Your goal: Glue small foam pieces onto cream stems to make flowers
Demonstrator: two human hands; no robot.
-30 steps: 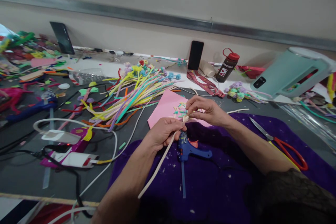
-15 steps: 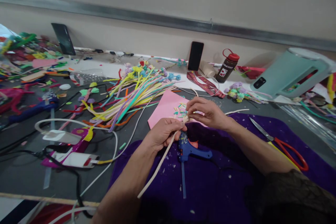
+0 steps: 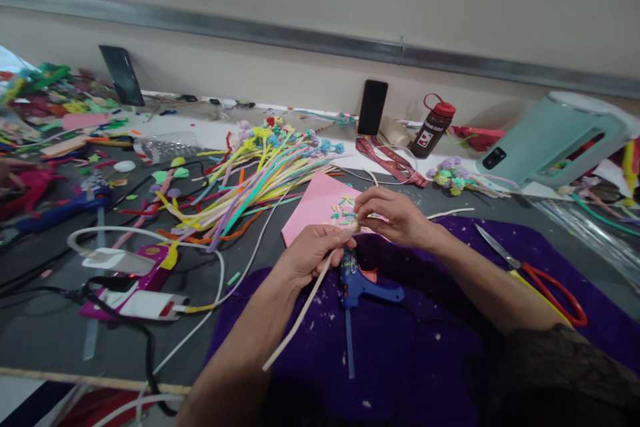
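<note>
Near the centre, my left hand [image 3: 315, 253] pinches a cream fuzzy stem [image 3: 300, 317], whose long tail slants down to the lower left. My right hand [image 3: 393, 215] is closed on the small cream bunched end of it, and the fingertips of both hands almost meet there. Fingers hide most of that bunch. Just below the hands a blue glue gun [image 3: 367, 288] lies on the purple cloth [image 3: 415, 360], a clear glue stick jutting from it. Behind the fingers is a pink sheet [image 3: 313, 203] with small coloured pieces on it.
Red-handled scissors [image 3: 550, 293] lie at the right. Coloured stems [image 3: 255, 190] spread left of the pink sheet. Cables and a magenta power strip [image 3: 155, 267] are at the left. A phone [image 3: 373, 107], a bottle [image 3: 434, 128] and a mint-green appliance [image 3: 555, 140] stand at the back.
The stem's loose tail has shifted slightly up, and both hands keep nearly the same place. At the far left edge, part of another person's hand has come into view by the pink object.
</note>
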